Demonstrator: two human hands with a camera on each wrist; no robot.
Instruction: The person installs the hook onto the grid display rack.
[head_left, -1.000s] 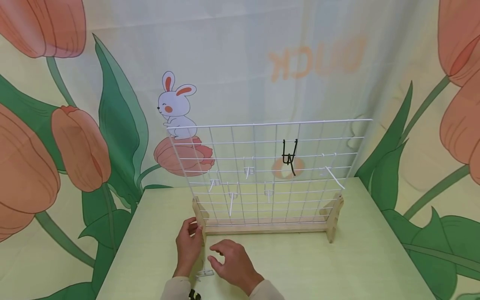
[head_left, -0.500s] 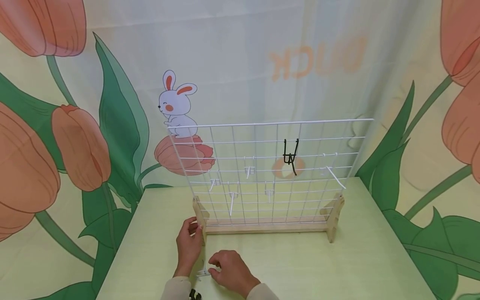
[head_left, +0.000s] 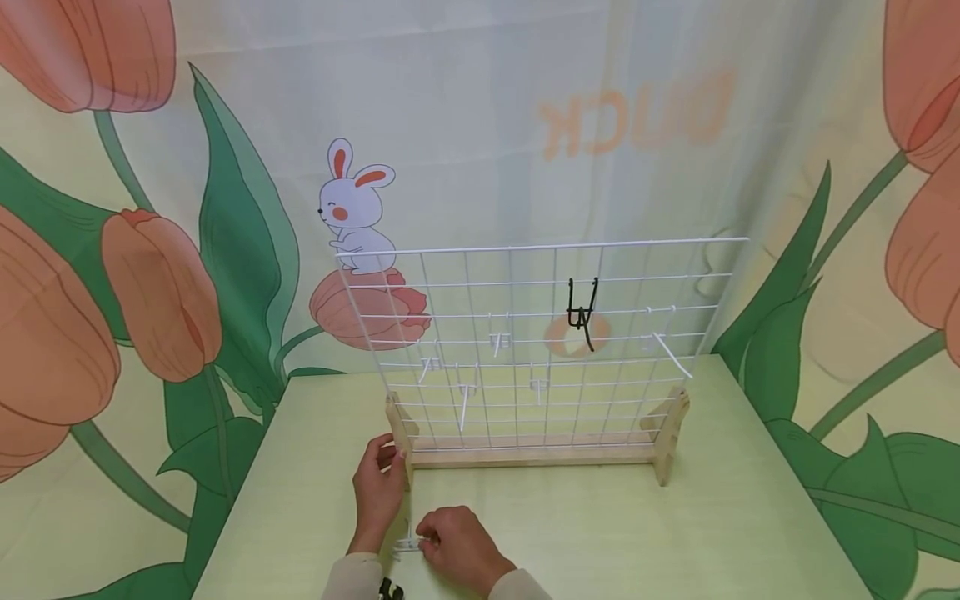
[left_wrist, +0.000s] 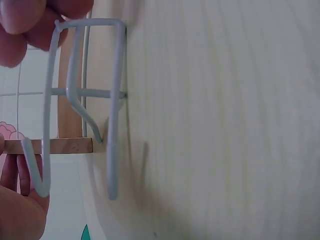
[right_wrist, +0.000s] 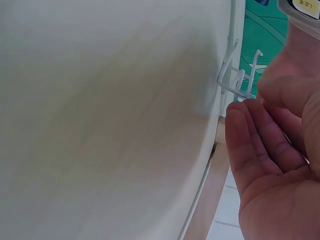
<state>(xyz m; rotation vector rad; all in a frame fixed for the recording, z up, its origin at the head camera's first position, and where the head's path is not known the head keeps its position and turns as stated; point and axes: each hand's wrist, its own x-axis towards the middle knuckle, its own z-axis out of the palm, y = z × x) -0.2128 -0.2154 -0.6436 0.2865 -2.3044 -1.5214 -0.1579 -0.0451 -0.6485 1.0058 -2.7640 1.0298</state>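
A small white wire hook (head_left: 407,546) lies on the pale green table near its front edge. My right hand (head_left: 425,542) has its fingers curled and pinches one end of the hook. In the left wrist view the hook (left_wrist: 82,100) stands close up, with fingertips (left_wrist: 25,20) on its upper end. The right wrist view shows the hook (right_wrist: 239,80) just beyond my thumb (right_wrist: 287,95). My left hand (head_left: 390,462) grips the left wooden foot (head_left: 401,433) of the white wire grid rack (head_left: 540,333).
Several white hooks (head_left: 465,392) and one black hook (head_left: 581,315) hang on the grid. A small black object (head_left: 386,590) lies at the table's front edge between my sleeves. A printed fabric backdrop hangs close behind the rack. The table's right edge (head_left: 795,492) runs beside the rack.
My right hand has drawn back and down to the white hook, and its fingers have curled onto it. The left hand has stayed on the wooden foot.
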